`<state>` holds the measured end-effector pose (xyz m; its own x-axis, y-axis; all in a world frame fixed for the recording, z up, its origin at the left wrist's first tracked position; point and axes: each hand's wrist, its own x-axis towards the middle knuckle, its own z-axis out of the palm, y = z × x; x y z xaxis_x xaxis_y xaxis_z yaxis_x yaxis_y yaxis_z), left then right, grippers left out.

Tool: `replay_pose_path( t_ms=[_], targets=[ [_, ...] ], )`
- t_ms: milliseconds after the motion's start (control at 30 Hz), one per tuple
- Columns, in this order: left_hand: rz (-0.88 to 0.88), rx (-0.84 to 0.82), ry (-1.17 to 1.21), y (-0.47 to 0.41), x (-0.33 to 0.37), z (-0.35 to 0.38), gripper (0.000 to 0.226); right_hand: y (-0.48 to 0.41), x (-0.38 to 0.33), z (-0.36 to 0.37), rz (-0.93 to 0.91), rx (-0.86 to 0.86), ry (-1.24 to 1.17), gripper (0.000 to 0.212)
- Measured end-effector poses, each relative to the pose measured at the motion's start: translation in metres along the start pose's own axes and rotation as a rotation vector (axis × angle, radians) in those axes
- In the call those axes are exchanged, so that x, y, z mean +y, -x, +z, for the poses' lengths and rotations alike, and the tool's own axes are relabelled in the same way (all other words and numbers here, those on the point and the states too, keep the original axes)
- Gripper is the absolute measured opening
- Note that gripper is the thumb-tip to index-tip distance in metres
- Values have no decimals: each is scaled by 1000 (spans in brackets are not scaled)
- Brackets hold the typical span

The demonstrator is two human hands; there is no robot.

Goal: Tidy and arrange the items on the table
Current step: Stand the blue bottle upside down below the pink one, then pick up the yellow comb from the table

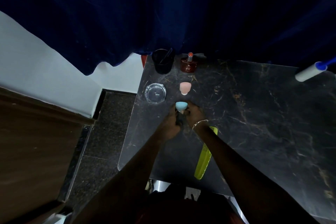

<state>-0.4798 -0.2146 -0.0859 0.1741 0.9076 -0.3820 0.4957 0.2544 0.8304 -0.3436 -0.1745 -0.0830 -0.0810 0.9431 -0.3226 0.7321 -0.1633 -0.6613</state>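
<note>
On the dark marble table (pixel 254 114), both hands meet around a small blue cup-shaped item (pixel 180 106) with a pale stem. My left hand (pixel 172 123) grips it from the left and seems to hold a dark object below it. My right hand (pixel 194 112), with a bracelet on the wrist, closes on it from the right. A pink item of the same shape (pixel 185 87) stands just beyond. Farther back are a brown perfume bottle (pixel 189 63) and a black cup (pixel 163 63) with a dark stick in it. A clear glass ashtray (pixel 155 93) sits to the left.
A lime green comb (pixel 203 158) lies under my right forearm near the front edge. A white lint roller with a blue handle (pixel 309 73) rests at the far right. A dark blue curtain (pixel 163 14) hangs behind the table. The table's left edge drops to a dark floor (pixel 101 132).
</note>
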Motion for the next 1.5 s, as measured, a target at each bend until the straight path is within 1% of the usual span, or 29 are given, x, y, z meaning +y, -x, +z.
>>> replay_pose_path(
  t_ms=[67,167,233,300,367,433,533,600,667,767,833,933,1033,1100,1167,1300,1400,1500],
  targets=[
    [-3,0,25,0,-1,1,81,0,1,0,-13,1,-6,44],
    [5,20,98,-1,-3,3,79,2,1,0,-4,-8,-156,47],
    [-13,26,123,-1,-4,4,81,4,2,-2,25,-39,-211,58],
    [-38,32,124,1,-6,4,86,9,4,-5,27,-37,-192,66],
    [-68,52,94,5,-10,6,88,18,10,-8,6,9,-146,67],
    [-141,95,91,12,-13,10,88,30,19,-12,-3,48,-100,66],
    [-233,232,143,27,-10,24,78,53,35,-19,-14,116,-26,63],
    [-282,269,135,35,-5,37,71,72,48,-22,44,216,-35,55],
    [-298,236,125,40,3,52,57,87,61,-27,188,299,-123,48],
    [-294,144,55,42,17,74,34,98,77,-30,361,268,-186,38],
    [-319,108,7,42,26,86,31,101,82,-30,468,275,-298,33],
    [-313,55,-92,40,32,99,33,103,81,-28,567,308,-463,37],
    [-317,36,-129,38,36,104,32,101,81,-28,594,303,-555,40],
    [-316,49,-121,37,36,105,30,97,83,-28,628,273,-597,43],
    [-323,64,-111,37,38,106,26,94,84,-29,663,237,-635,42],
    [-362,77,-100,39,41,110,24,92,85,-25,640,154,-535,30],
    [-387,91,-82,39,43,112,19,93,86,-21,617,218,-479,33],
    [-400,96,-66,40,43,112,17,93,86,-21,619,210,-457,31]
  ],
)
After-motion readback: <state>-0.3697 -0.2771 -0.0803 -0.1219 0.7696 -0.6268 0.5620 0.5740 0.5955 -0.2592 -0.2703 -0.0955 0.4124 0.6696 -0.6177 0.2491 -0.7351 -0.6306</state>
